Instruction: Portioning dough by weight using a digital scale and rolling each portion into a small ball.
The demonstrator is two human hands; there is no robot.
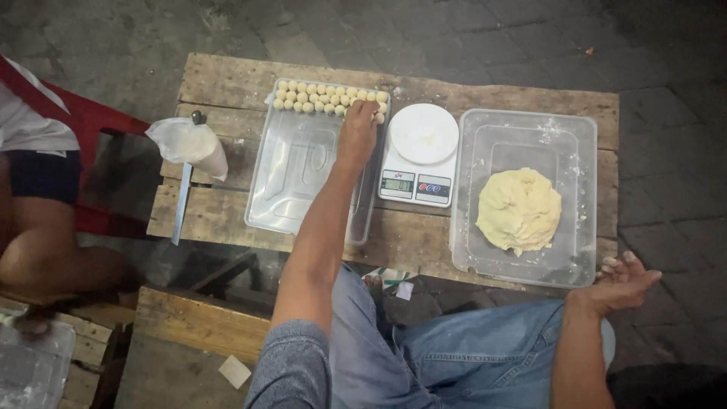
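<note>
Left hand (356, 130) pinching a small pale dough ball (376, 116) at the ball rows in the clear plastic tray (291, 189), just beside the white kitchen scale (419, 155); right hand (622, 282) open, empty, past the scale

Our left hand (357, 129) reaches over the bare tray (291, 189) floor; dough balls (329, 98) crowd its far edge. The scale (419, 155) and dough tub (522, 197) block rightward, seemingly with no gap between.
</note>
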